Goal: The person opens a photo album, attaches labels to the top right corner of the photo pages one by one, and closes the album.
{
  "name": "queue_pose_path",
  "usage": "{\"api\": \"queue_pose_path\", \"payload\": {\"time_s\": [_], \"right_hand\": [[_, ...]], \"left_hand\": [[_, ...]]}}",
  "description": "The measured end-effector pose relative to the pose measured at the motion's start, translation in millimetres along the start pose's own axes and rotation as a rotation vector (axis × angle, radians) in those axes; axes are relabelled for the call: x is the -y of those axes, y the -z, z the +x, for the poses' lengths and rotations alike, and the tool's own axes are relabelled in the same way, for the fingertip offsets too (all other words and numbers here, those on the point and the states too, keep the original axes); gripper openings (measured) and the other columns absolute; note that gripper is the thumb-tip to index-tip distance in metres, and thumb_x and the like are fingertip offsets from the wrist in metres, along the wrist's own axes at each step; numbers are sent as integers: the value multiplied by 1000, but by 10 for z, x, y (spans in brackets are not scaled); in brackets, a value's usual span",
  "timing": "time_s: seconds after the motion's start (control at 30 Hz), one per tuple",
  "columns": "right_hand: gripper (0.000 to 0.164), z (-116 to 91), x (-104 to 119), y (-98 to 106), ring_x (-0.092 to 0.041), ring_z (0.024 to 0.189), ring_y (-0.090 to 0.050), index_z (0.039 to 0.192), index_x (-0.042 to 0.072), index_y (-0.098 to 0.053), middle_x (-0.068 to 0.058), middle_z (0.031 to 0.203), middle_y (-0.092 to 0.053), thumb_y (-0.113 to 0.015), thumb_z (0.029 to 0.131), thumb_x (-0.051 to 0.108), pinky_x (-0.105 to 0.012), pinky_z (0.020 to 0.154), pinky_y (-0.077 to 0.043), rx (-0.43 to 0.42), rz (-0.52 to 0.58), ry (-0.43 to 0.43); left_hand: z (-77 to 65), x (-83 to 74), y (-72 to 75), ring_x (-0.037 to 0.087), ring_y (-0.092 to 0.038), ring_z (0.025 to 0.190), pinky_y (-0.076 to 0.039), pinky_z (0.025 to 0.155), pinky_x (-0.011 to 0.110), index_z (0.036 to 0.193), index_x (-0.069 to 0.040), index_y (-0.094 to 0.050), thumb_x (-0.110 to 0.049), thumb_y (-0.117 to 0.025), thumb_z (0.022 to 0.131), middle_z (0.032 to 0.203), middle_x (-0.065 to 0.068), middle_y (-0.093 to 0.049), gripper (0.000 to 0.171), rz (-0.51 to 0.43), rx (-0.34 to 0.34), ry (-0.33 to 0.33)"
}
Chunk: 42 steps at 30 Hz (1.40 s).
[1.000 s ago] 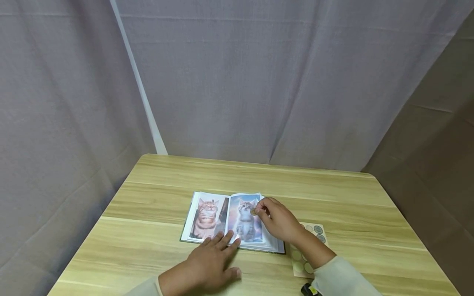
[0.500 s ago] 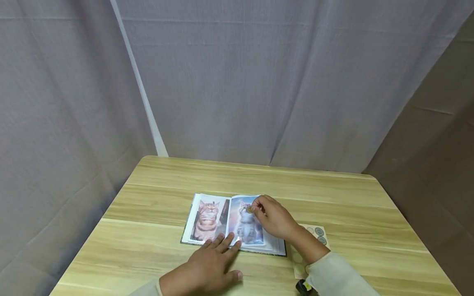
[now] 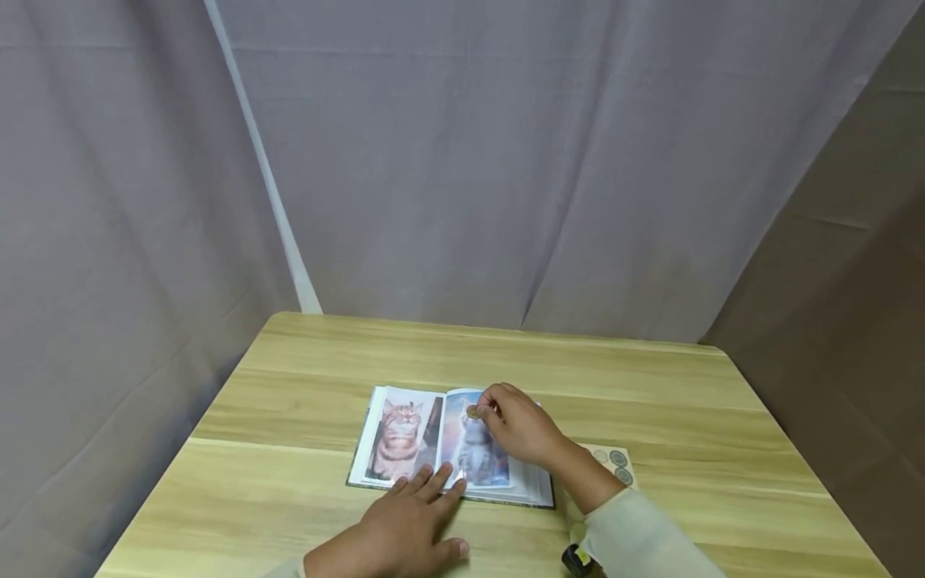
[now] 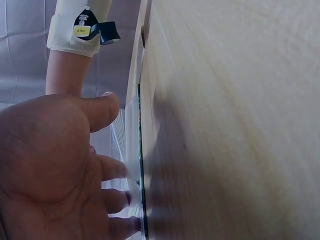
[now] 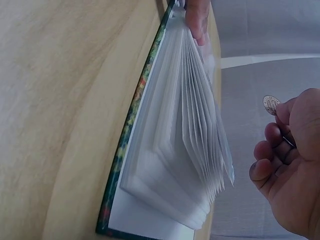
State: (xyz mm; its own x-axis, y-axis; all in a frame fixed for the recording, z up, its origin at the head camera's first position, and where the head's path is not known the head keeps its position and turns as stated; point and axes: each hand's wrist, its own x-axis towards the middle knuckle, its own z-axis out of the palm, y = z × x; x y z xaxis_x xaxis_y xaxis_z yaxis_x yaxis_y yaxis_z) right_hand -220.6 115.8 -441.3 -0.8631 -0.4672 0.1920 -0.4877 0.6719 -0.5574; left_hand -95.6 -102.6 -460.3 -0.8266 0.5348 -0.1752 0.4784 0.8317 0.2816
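Between the left and right edges of the counter (image 3: 665,417), well apart from its rear edge: photo album (image 3: 442,441), laid open. On the left page (image 3: 370,445): orange cat picture (image 3: 397,449); on the right page (image 3: 526,482): kitten picture (image 3: 478,467), partly covered by the right hand (image 3: 523,429). Coin (image 3: 472,412) pinched between thumb and forefinger of the right hand, held above the upper part of the kitten picture, apart from the pages. Left hand (image 3: 408,526): palm down, fingers spread, fingertips resting on the album's near edge. Toward the counter's right edge, just beside the album: pale sheet (image 3: 609,466) with round discs (image 3: 617,457), partly hidden beneath the right forearm (image 3: 587,482). On the right cuff (image 3: 636,534): black device (image 3: 576,561).
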Motion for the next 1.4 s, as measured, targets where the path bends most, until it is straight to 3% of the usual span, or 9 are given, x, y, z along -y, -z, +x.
{"api": "queue_pose_path", "payload": {"time_s": [1.4], "right_hand": [[8, 326, 99, -227, -12, 80, -51, 96, 19, -61, 6, 92, -57, -60, 104, 18, -33, 72, -47, -6, -37, 13]], "left_hand": [[-9, 4, -29, 35, -27, 151, -33, 115, 56, 162, -24, -33, -70, -50, 95, 167, 7, -23, 83, 16, -6, 3]]}}
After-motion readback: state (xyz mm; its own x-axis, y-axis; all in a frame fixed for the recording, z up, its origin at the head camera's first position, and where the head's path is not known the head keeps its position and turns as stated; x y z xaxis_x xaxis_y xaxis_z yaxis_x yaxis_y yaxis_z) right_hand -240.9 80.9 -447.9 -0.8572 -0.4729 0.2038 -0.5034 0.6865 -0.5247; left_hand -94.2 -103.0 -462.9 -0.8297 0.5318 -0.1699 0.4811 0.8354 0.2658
